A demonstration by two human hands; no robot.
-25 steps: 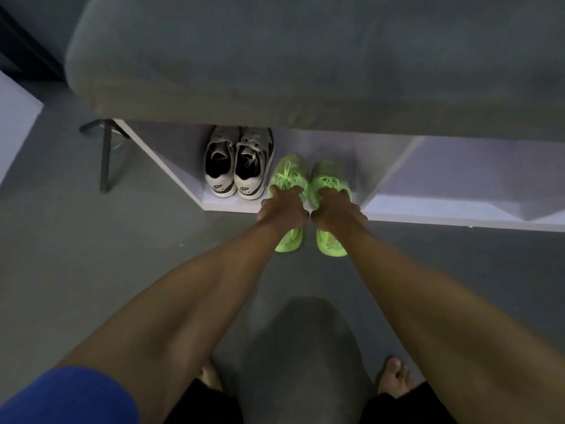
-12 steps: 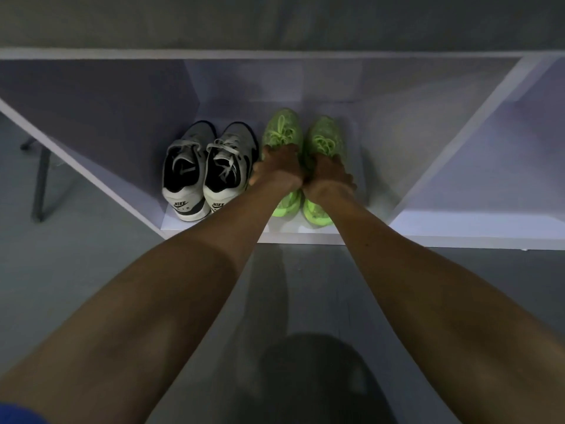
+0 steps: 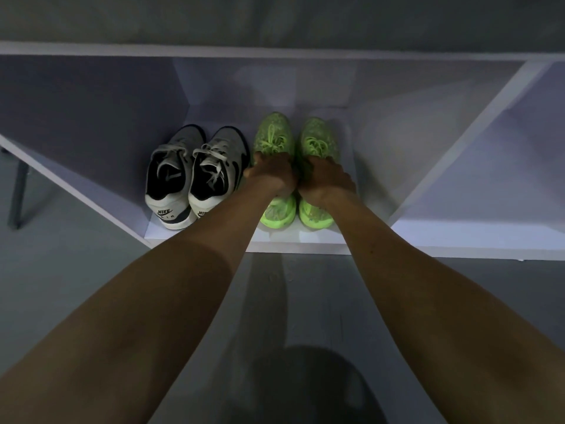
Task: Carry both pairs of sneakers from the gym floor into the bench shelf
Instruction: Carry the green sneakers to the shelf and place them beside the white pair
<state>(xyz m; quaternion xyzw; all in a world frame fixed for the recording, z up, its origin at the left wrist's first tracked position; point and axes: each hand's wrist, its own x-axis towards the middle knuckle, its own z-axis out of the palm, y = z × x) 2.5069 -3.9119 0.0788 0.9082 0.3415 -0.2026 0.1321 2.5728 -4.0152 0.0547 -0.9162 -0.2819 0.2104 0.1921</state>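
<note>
Two pairs of sneakers stand side by side, toes inward, in the middle compartment of the white bench shelf (image 3: 305, 244). On the left is the white and black pair (image 3: 195, 175). To its right is the neon green pair, with my left hand (image 3: 270, 174) gripping the collar of the left green sneaker (image 3: 273, 139) and my right hand (image 3: 325, 179) gripping the right green sneaker (image 3: 318, 142). Both green sneakers rest on the shelf floor, heels near the front edge.
A slanted white divider (image 3: 458, 142) closes the compartment on the right, another slanted panel (image 3: 70, 185) on the left. A dark metal leg (image 3: 18, 194) stands at far left. Grey floor (image 3: 91, 270) lies in front of the shelf.
The green sneakers went from half off the shelf edge to fully inside the compartment. My view dropped lower and closer to the shelf; both hands stay on the shoes.
</note>
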